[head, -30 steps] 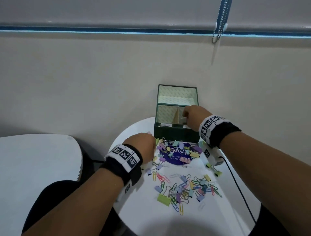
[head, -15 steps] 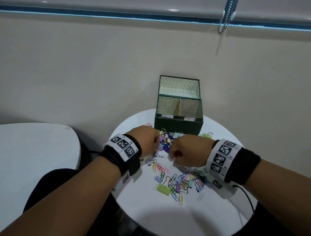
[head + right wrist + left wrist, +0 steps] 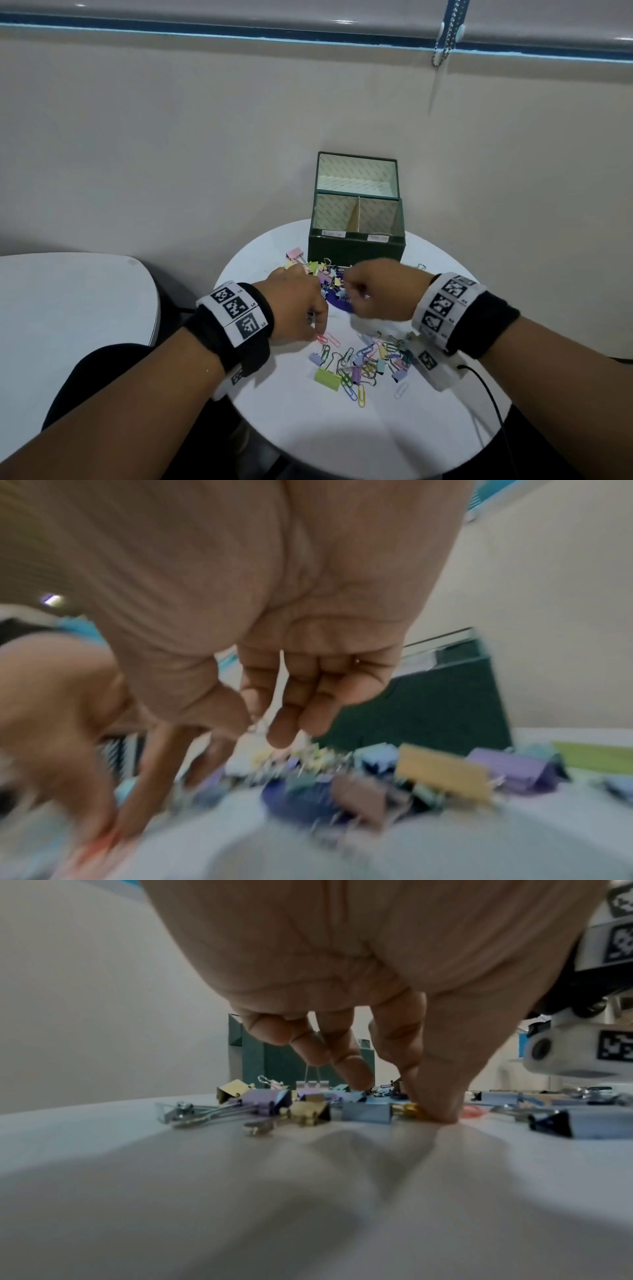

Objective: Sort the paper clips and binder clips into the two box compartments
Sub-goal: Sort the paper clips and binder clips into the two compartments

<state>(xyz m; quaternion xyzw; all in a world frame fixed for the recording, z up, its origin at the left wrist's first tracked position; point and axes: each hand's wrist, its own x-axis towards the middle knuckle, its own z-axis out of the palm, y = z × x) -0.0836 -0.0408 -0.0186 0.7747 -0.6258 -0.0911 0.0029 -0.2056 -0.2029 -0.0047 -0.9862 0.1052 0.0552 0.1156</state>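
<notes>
While the green box [image 3: 356,245] stands open at the table's [image 3: 376,431] far edge, the left hand [image 3: 297,305] presses fingertips [image 3: 441,1112] among binder clips [image 3: 270,1099]; the right hand [image 3: 378,291] hovers half-curled, its grip too blurred to tell, above the scattered paper clips [image 3: 356,387].

We see binder clips [image 3: 267,1100] in matt pastel paint with shiny metal handles, smooth white table [image 3: 342,428], matt green box [image 3: 356,248].
</notes>
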